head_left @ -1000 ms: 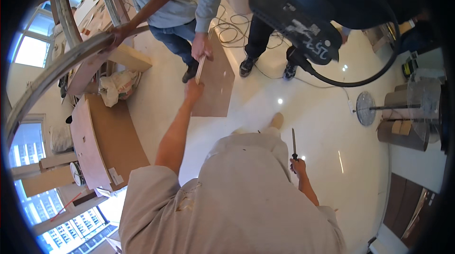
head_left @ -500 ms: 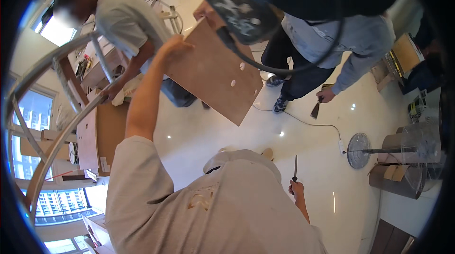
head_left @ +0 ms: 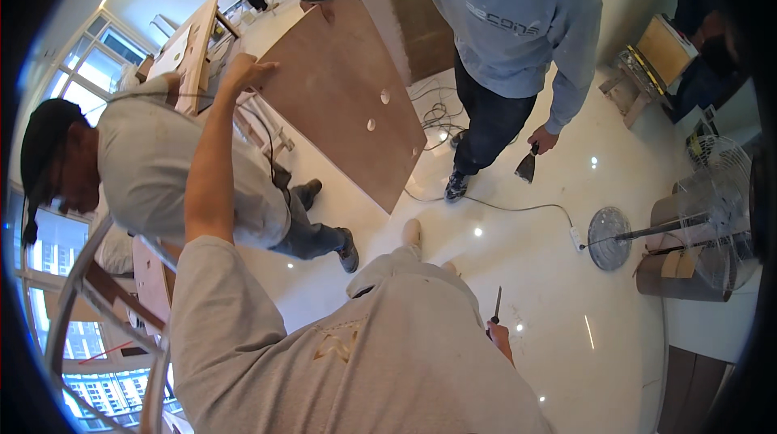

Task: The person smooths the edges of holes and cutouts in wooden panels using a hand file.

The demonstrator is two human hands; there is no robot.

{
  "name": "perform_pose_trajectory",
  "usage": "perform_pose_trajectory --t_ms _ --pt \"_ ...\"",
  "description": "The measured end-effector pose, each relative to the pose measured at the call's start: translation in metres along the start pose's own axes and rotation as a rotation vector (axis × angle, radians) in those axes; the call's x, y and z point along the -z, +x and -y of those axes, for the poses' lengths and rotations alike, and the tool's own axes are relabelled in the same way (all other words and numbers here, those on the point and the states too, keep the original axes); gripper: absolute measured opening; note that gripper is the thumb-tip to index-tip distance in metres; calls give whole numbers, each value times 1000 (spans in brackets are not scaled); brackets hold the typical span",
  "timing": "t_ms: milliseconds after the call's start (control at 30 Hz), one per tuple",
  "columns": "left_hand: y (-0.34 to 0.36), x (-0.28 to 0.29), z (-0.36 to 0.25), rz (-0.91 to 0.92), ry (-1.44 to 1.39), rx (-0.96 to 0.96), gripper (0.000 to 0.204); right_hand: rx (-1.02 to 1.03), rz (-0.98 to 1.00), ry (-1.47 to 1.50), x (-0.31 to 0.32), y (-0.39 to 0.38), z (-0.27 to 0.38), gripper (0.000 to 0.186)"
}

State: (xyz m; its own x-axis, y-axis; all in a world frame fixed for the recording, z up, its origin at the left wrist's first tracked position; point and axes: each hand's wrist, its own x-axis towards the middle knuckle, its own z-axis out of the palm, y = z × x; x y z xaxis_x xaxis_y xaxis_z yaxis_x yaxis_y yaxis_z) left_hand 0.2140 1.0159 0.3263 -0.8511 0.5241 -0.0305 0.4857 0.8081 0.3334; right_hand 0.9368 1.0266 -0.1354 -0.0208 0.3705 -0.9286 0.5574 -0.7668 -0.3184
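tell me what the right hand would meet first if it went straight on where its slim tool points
Perhaps the scraper in the co-worker's hand; before it, the right hand and slim tool seem to pass only above the floor and cable. Depth is unclear.

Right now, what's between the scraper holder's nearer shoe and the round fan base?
From the shoe: glossy floor with a thin cable along it, then a small white block beside the fan base; head view.

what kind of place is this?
Probably an indoor workshop or fit-out site: the person's left hand grips a large brown board, a co-worker's hand holds a scraper, and cables lie on the floor.
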Motion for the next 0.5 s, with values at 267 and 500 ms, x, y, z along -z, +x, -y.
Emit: perform_pose_trajectory --t_ms 267,500 --pt "42 -77 -11 101 -82 -85 34 -90 -2 318 2 67 -73 24" --pt "54 -169 9 244 58 -23 26 -115 -131 237 10 52 -76 26"
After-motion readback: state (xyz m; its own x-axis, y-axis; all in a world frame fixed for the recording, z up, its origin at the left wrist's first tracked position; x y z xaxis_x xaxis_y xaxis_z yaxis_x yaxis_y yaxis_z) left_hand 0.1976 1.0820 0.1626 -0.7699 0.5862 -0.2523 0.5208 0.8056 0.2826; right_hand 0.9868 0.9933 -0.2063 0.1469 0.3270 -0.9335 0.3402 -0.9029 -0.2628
